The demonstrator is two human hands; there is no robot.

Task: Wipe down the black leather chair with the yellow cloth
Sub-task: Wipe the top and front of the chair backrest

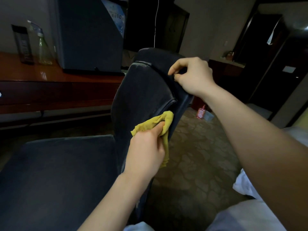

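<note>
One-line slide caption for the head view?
Left hand holds the yellow cloth against the black leather chair, right hand gripping the backrest's upper edge.

blue-white poster (116, 15) — reads "10", rest blurred

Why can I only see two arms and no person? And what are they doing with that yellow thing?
The camera sits on the person's head and looks down, so you see only their arms, as if through their eyes. The left hand holds a yellow cloth and presses it against the back of the black leather chair. That is how the chair is wiped. The right hand grips the chair's top edge, probably to keep it steady. On the left is a wooden desk with a clear bottle on it. On the carpet behind the chair stands a small pink bottle.
</note>
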